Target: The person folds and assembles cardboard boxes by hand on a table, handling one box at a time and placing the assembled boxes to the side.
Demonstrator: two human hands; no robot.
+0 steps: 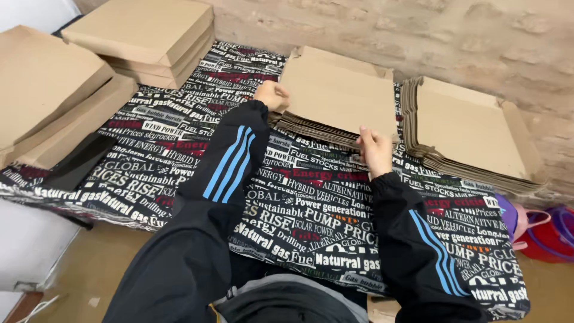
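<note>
My left hand [272,94] is curled into a loose fist at the left edge of the middle stack of flat cardboard blanks [338,96], fingers closed over the edge of the top sheet. My right hand [375,149] is at the front right corner of the same stack, fingers folded in and pressing against the near edge of the sheets; I cannot tell how many sheets it has hold of. Both arms are in dark sleeves with blue stripes [230,161].

That stack lies on the tabletop [179,149], which is draped in a black cloth printed all over with white and red lettering, and it sits close to the brick wall [448,36] at the back. Just beside it on the right is a second stack of cardboard blanks [472,128], taller at its fanned edges, with side flaps standing up a little. Well apart on the far left are folded cardboard boxes [143,36], piled flat on one another, and nearer to me more closed boxes [48,90] at the left edge of the tabletop. Low on the right, past the cloth's edge, there are red and purple plastic baskets [547,230] on the floor
</note>
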